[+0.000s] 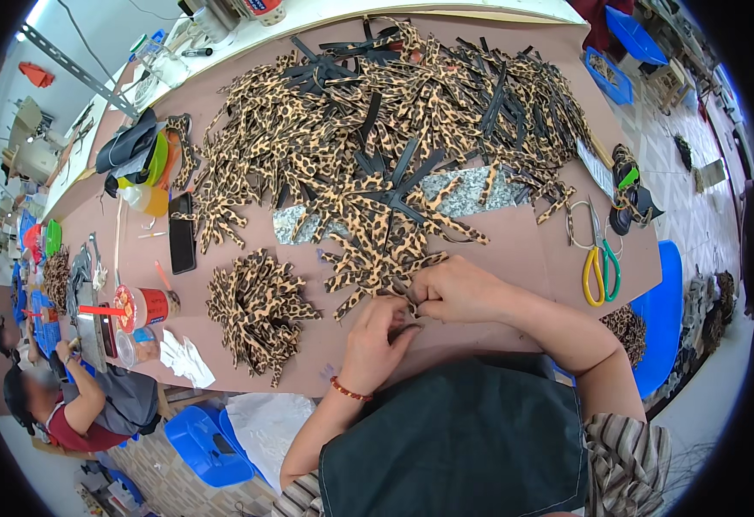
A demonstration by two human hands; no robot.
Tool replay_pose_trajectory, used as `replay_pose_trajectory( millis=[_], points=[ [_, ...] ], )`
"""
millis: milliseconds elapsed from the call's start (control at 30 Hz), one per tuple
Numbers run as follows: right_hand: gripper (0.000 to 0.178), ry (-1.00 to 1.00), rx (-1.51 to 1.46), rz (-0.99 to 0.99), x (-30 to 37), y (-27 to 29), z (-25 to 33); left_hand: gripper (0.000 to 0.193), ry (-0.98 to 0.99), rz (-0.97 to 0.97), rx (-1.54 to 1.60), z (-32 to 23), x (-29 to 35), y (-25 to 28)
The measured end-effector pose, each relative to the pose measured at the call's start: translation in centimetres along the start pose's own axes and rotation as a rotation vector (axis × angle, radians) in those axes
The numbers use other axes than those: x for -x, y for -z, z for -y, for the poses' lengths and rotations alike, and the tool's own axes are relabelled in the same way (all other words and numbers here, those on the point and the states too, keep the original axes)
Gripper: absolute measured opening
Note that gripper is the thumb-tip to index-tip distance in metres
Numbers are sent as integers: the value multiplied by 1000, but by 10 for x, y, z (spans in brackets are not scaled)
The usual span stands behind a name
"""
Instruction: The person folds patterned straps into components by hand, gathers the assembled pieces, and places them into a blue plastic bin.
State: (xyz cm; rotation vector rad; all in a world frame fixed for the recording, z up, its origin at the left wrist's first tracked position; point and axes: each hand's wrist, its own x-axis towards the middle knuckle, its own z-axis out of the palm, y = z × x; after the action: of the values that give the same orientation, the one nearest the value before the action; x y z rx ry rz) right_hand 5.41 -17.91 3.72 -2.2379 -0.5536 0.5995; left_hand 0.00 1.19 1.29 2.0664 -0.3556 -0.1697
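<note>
Left hand (377,340) and right hand (453,289) meet, fingers pinched on the near end of leopard-print strips (384,252). Strips lie on counter (519,258), right of a separate bundle (258,310); large heap (308,142) beyond.

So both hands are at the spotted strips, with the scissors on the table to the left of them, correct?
Wrong side: the head view shows the scissors on the table to the right. The left hand and right hand are indeed at the spotted strips.
</note>
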Motion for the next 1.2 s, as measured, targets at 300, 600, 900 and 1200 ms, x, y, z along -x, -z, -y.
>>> replay_pose_trajectory(
  millis=[300,600,900,1200],
  points=[
    [29,-163,-329,142,-2,-3,4,32,-88,-19,-32,1,2,2],
    [31,-114,-64,315,-24,3,11,19,106,-76,-3,9,22,4],
    [20,-60,-327,40,-13,-11,11,22,246,-148,426,11,21,1],
    [19,-146,-414,92,-11,-9,1,26,299,-255,344,7,27,29]
  ],
)
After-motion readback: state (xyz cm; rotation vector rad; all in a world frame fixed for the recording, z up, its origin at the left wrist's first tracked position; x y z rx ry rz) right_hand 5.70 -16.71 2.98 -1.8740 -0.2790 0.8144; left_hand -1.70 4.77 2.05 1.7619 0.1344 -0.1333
